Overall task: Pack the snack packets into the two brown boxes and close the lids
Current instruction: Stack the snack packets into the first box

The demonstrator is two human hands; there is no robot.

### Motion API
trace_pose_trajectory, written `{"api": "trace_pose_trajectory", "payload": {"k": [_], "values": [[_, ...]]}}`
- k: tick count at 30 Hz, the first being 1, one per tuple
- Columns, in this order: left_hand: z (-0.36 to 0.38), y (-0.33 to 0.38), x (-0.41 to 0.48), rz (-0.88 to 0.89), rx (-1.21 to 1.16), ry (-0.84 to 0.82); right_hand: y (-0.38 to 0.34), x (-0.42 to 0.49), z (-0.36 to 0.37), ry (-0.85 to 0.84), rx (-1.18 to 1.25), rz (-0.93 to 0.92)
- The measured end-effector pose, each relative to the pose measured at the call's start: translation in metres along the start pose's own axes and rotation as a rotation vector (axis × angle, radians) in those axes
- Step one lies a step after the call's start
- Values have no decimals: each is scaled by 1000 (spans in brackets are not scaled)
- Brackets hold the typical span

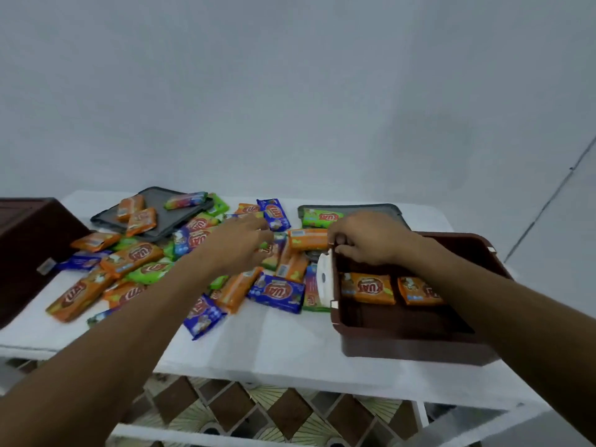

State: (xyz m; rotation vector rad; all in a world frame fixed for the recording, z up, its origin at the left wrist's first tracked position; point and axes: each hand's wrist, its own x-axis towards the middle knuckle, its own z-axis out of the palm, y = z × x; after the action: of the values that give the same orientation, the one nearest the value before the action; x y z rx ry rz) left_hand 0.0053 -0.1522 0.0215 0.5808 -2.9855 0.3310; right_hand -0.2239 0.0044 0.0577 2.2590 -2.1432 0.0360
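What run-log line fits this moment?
phase: packing | left hand: open over pile | right hand: grips orange packet at right box rim | right box: open, two packets inside

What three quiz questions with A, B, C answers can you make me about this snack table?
1. Where do the two grey lids lie?
A. on the table, at the back
B. on the boxes
C. on the floor

2. What colour are the packets in the right box?
A. blue
B. orange
C. green

3. How is the right box?
A. shut
B. upside down
C. open

Answers:
1 A: both lids lie flat on the table behind the boxes.
2 B: the two packets that show inside are orange.
3 C: it has no lid on, so you can see right in.
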Motion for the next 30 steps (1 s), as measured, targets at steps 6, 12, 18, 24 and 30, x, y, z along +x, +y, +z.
{"api": "trace_pose_trajectory", "payload": {"k": [6,12,18,24,30], "values": [[49,-73,-70,-369,-136,-253,-77,69,11,-78,1,-37],[77,-88,-76,-427,-353,-192,-129,109,67,-293,-51,28],[64,-106,-80,-399,-827,-191,-147,130,95,-255,79,243],[59,-119,-90,-415,-1166,-90,-151,151,91,-161,294,422],[58,-147,-100,-342,-892,15,-187,172,106,-12,470,654]]}}
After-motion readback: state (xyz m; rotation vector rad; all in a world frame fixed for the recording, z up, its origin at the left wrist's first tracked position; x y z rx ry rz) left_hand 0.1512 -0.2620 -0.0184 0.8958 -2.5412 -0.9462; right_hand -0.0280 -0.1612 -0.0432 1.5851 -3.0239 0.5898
